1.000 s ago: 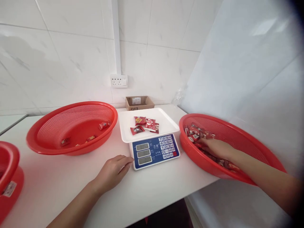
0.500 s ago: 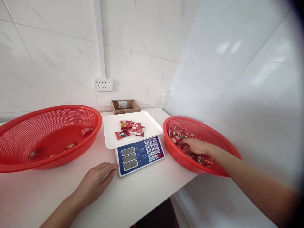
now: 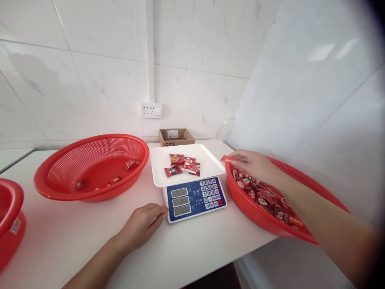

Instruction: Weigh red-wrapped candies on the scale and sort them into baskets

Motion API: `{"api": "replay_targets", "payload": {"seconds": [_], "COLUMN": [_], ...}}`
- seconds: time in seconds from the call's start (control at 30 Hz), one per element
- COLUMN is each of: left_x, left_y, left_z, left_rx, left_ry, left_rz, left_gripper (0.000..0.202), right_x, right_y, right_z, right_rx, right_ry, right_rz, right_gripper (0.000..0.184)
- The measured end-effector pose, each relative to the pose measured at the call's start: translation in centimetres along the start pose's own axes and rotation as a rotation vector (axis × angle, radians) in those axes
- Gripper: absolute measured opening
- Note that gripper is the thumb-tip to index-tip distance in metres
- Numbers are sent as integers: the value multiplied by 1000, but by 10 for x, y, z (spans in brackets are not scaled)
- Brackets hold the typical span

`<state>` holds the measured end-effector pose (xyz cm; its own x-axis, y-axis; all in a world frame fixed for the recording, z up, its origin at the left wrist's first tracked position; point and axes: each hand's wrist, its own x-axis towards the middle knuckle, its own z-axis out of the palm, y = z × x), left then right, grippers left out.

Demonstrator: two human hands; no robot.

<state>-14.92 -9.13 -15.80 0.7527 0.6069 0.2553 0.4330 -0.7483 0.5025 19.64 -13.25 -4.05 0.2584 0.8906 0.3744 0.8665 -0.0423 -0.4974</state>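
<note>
Between the fingertips of my right hand [image 3: 252,163] is a red-wrapped candy [image 3: 227,159], held above the near-left rim of the right red basket [image 3: 240,218]. Many wrapped candies [image 3: 264,196] fill that basket below the hand. My left hand [image 3: 144,224] rests on the table with its fingers loosely extended, the tips at the left edge of the digital scale [image 3: 195,200]. On the scale's white tray [image 3: 207,160] lie several red candy packets [image 3: 183,163] in a small group. The scale's display digits are too faint to read surely.
A second red basket [image 3: 90,196] with several candies stands left of the scale. Part of another red basket [image 3: 12,224] shows at the left edge. Behind the scale is a small cardboard box [image 3: 177,137], below a wall socket [image 3: 152,110]. A wall panel rises beside the right basket.
My right hand has risen out of the candies in the right basket and moved toward the scale with a candy. The view has turned left. My left hand stays by the scale.
</note>
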Motion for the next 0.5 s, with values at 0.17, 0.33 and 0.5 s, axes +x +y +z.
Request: {"api": "replay_targets", "payload": {"seconds": [0.17,0.33,0.5], "left_x": [-2,-2,-1], "left_y": [2,3,3], "left_z": [-3,-4,-4], "left_rx": [28,56,60], "left_ry": [22,40,66], "left_rz": [19,32,64], "left_gripper": [26,26,25], "right_x": [6,4,-38], "right_y": [-62,-83,-82], "right_z": [58,86,62], "right_rx": [39,-122,112], "right_ry": [-239,-162,163], "right_rz": [-148,-329,-319], "right_gripper": [16,20,19]}}
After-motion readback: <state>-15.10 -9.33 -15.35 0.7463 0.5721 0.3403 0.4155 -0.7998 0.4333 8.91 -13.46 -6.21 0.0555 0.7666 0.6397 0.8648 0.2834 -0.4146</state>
